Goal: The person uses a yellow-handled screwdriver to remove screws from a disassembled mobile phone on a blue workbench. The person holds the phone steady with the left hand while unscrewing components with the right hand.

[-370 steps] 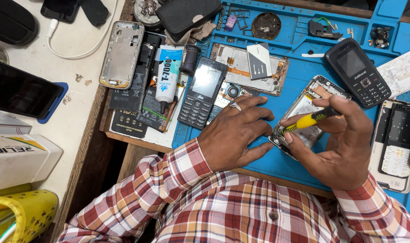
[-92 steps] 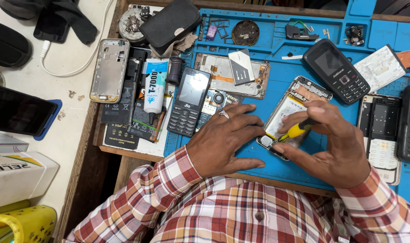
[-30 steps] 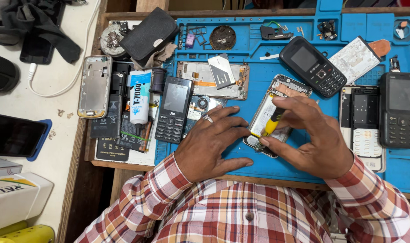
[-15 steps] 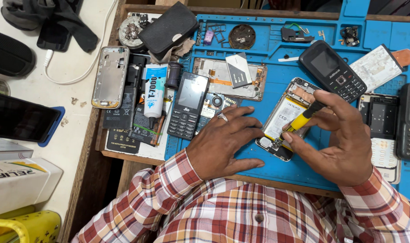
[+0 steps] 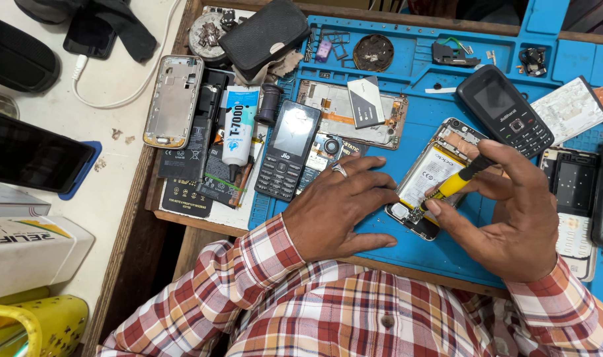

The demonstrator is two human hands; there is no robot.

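Note:
An opened smartphone (image 5: pixel 431 173) with its white battery showing lies tilted on the blue work mat (image 5: pixel 420 106). My left hand (image 5: pixel 338 205), a ring on one finger, rests flat on the mat with its fingertips against the phone's left edge. My right hand (image 5: pixel 513 211) grips a yellow-and-black screwdriver (image 5: pixel 455 182), whose tip touches the phone's lower end.
A black keypad phone (image 5: pixel 287 149) lies left of my left hand, another (image 5: pixel 504 111) above my right. A glue tube (image 5: pixel 237 127), a silver phone frame (image 5: pixel 173 101), circuit boards and small parts crowd the mat's far side. A dark tablet (image 5: pixel 30 157) and boxes sit at left.
The view has shifted slightly. My right hand has turned the screwdriver a little at the phone's lower end; my left hand stays pressed beside the phone.

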